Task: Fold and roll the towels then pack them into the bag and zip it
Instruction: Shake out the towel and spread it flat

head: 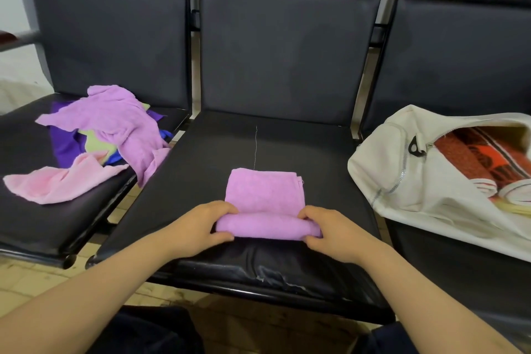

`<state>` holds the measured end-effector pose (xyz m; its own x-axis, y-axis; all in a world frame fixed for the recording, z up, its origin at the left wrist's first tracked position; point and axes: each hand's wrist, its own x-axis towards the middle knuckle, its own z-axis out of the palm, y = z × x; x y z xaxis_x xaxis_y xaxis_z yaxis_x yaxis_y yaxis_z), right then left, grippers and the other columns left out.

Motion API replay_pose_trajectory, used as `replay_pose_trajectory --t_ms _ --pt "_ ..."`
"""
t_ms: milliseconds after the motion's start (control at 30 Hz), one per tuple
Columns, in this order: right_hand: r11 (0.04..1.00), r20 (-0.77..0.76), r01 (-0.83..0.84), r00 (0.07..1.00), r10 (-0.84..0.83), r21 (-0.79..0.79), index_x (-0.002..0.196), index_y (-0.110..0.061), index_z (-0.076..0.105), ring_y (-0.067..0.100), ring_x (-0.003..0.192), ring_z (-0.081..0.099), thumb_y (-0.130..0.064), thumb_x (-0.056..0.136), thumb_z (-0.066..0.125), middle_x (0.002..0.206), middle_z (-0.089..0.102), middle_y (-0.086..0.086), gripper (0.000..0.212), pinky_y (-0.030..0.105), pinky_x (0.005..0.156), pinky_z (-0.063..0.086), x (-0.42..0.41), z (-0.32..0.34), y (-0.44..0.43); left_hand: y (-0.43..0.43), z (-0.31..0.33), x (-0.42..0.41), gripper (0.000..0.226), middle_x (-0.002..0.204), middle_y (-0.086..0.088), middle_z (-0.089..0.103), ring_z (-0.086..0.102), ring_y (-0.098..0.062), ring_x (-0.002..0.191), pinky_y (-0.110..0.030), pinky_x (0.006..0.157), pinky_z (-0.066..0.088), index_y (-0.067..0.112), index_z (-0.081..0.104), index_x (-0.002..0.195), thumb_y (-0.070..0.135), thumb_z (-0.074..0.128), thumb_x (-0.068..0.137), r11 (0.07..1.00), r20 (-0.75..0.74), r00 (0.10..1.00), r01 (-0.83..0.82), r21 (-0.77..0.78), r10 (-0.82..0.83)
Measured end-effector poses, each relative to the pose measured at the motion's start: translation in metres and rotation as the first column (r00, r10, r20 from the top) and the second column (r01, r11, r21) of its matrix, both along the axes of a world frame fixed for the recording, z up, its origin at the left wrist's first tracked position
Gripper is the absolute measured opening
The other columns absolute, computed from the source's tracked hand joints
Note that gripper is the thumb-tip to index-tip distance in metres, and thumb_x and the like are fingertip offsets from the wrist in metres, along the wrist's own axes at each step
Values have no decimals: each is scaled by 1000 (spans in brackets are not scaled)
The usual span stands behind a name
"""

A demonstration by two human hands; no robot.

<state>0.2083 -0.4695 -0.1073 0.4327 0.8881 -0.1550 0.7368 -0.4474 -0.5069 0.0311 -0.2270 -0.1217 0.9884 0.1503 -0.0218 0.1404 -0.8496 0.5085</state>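
Left hand (201, 227) and right hand (333, 236) each grip one end of the rolled part of the lilac towel (264, 195), fingers curled over the top of the roll and thumbs tucked against its near side. The towel lies on the middle seat of the black bench (287, 146), its near end wound into a short tube and its far part flat and folded. It looks like light, soft terry that will give under the fingers and spring loose if let go. The roll probably needs even pressure at both ends, rather than at the middle, to keep its edges square. A pile of unfolded towels (109, 129) waits on the seat to the left. The white bag (402, 181) sits unzipped on the right seat, with orange striped towels (482, 158) already rolled inside.
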Motion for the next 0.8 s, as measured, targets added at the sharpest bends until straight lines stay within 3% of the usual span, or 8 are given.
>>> replay_pose_trajectory --t_ms 133,267,333,500,567,633,700,800 --pt "989 -157 140 979 -131 54 98 -26 47 12 67 49 -23 90 54 83 59 1 12 24 63 41 0 4 -2 -4 6 0 17 94 8 63 60 -12 84 -31 79 50 30 52 101 27 62 87 979 36 992 -112 -168 120" --pt "976 -253 201 952 -173 89 92 -26 49 12 72 48 -27 94 51 90 60 10 3 26 65 39 3 4 -2 -7 12 2 25 86 -1 62 56 -15 80 -32 75 46 21 59 89 41 56 73 885 -10 974 -212 -414 228" --pt "975 -286 208 942 -178 81 94 -22 53 12 76 51 -29 96 50 93 61 8 8 26 67 42 4 -1 -1 -6 10 5 19 83 1 61 54 -12 79 -29 73 43 16 61 86 34 56 83 846 -59 966 -249 -472 251" --pt "975 -111 219 971 -213 39 108 -28 55 7 81 53 -34 93 57 104 49 -8 16 13 67 39 2 -12 5 -4 -1 11 14 95 5 59 57 -9 81 -18 70 43 25 55 103 28 59 90 944 -93 960 -276 -179 263" --pt "970 3 208 978 -210 128 107 -28 55 7 85 53 -30 89 64 109 41 -11 20 13 71 43 2 -10 5 -2 -5 12 24 101 6 50 55 -8 82 -12 70 41 25 56 105 23 68 84 956 32 961 -267 -122 273" --pt "973 71 101 990 -118 207 97 -26 63 6 87 54 -23 87 66 104 48 -12 11 22 79 49 2 -5 5 -1 -4 13 15 99 9 50 55 -6 83 -15 74 44 26 63 93 20 72 82 987 173 972 -153 -54 160" --pt "986 -23 43 999 -40 160 95 -27 66 5 86 54 -29 87 67 98 54 -13 8 23 79 48 2 0 3 1 0 11 13 97 13 55 56 -4 87 -18 79 45 34 64 92 41 67 82 997 134 989 -62 -35 66" --pt "1000 -157 -8 988 5 -23 112 -38 56 -2 102 49 -50 74 75 113 49 -22 45 15 85 42 5 4 -3 7 3 6 63 114 24 53 52 4 104 -16 92 42 41 55 117 77 59 66 999 -91 996 -26 -20 24"
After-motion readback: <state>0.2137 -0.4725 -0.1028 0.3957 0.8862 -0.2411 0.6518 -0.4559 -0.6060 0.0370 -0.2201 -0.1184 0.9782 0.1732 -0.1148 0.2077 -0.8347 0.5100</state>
